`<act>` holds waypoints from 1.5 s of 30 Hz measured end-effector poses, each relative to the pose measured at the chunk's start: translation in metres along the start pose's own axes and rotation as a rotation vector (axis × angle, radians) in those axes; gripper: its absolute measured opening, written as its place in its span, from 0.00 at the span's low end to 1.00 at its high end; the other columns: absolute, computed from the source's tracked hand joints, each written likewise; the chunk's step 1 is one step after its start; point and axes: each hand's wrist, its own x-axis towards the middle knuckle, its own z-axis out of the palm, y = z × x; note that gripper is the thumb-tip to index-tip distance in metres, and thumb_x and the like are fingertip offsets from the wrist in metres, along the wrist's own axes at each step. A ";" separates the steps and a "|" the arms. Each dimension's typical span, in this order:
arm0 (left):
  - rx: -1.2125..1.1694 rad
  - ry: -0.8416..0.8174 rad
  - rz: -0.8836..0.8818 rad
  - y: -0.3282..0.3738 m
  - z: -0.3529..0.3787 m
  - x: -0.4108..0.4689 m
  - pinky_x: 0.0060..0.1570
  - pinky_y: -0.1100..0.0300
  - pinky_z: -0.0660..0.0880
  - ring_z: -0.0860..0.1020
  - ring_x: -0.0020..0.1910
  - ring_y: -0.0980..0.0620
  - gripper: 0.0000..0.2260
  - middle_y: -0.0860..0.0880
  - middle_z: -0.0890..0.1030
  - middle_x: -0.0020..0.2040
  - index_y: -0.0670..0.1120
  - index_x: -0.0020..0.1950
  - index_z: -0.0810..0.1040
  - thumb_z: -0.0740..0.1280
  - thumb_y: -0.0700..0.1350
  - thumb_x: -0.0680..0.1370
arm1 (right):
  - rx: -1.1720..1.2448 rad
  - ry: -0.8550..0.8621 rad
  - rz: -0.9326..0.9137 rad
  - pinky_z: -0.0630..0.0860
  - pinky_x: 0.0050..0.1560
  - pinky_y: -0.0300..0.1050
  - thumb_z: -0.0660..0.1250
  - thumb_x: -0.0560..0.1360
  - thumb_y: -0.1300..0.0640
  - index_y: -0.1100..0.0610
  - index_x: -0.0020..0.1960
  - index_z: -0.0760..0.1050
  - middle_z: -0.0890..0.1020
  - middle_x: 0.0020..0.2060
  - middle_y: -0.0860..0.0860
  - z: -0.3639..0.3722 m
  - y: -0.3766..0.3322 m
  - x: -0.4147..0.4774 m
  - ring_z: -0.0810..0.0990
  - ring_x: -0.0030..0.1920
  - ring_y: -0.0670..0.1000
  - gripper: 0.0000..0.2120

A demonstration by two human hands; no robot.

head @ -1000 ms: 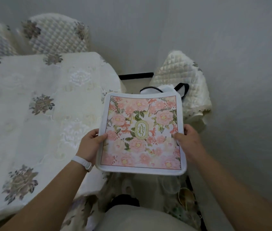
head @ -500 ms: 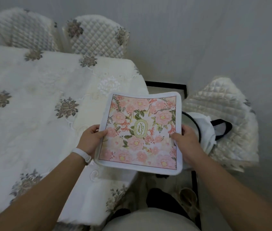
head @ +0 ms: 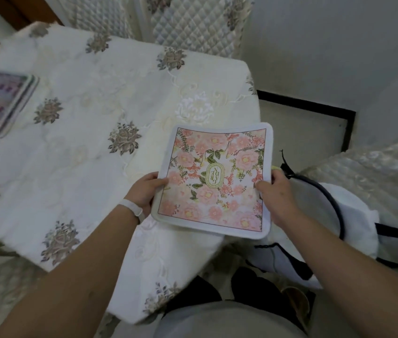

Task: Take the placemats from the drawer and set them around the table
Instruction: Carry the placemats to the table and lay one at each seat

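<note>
Head view: floral placemat [head: 214,180] held flat over the near right corner of the table [head: 76,152], left hand [head: 144,191] pinching its left edge, right hand [head: 275,196] clamped on its right edge — thumbs on top. Compared with a second ago, the view has swung left, bringing more tabletop into frame plus a stack of placemats [head: 0,106] at far left. Judgement — this mat is about to go down at the corner seat.

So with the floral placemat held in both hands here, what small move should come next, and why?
Probably lower the placemat flat onto the tablecloth at this near corner. Left hand and right hand hold it by its side edges above the table edge, and a stack of placemats sits far left.
</note>
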 end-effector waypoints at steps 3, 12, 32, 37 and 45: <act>-0.076 0.005 -0.025 -0.010 0.002 0.009 0.35 0.53 0.80 0.83 0.38 0.45 0.12 0.40 0.83 0.47 0.39 0.61 0.77 0.66 0.35 0.77 | 0.000 -0.004 0.000 0.74 0.36 0.43 0.61 0.78 0.67 0.50 0.51 0.72 0.80 0.45 0.47 0.003 -0.001 0.013 0.81 0.44 0.49 0.12; -0.305 0.065 0.009 -0.058 0.030 0.002 0.47 0.46 0.81 0.83 0.51 0.42 0.13 0.41 0.83 0.53 0.40 0.60 0.76 0.67 0.32 0.76 | 0.179 0.085 0.094 0.79 0.39 0.47 0.61 0.77 0.69 0.52 0.57 0.73 0.83 0.50 0.49 0.022 0.015 0.032 0.83 0.46 0.50 0.15; 0.067 -0.171 0.206 -0.027 -0.034 0.014 0.58 0.41 0.76 0.78 0.59 0.44 0.27 0.45 0.79 0.62 0.47 0.67 0.69 0.68 0.29 0.71 | 0.360 0.134 0.195 0.81 0.48 0.57 0.65 0.75 0.71 0.60 0.58 0.74 0.83 0.49 0.58 0.018 0.008 0.027 0.84 0.42 0.56 0.13; 0.213 -0.187 0.203 0.005 -0.049 0.029 0.46 0.49 0.82 0.81 0.53 0.43 0.21 0.45 0.81 0.57 0.45 0.64 0.74 0.68 0.29 0.74 | 0.131 0.030 0.198 0.83 0.43 0.54 0.64 0.75 0.70 0.62 0.63 0.74 0.83 0.53 0.59 0.014 0.019 0.007 0.85 0.48 0.58 0.17; 0.429 -0.045 0.248 0.011 -0.042 0.055 0.49 0.40 0.80 0.81 0.49 0.37 0.14 0.40 0.82 0.51 0.41 0.55 0.77 0.72 0.36 0.71 | 0.046 0.022 0.182 0.83 0.47 0.63 0.63 0.75 0.71 0.59 0.51 0.73 0.83 0.49 0.58 0.034 0.057 -0.035 0.85 0.47 0.57 0.10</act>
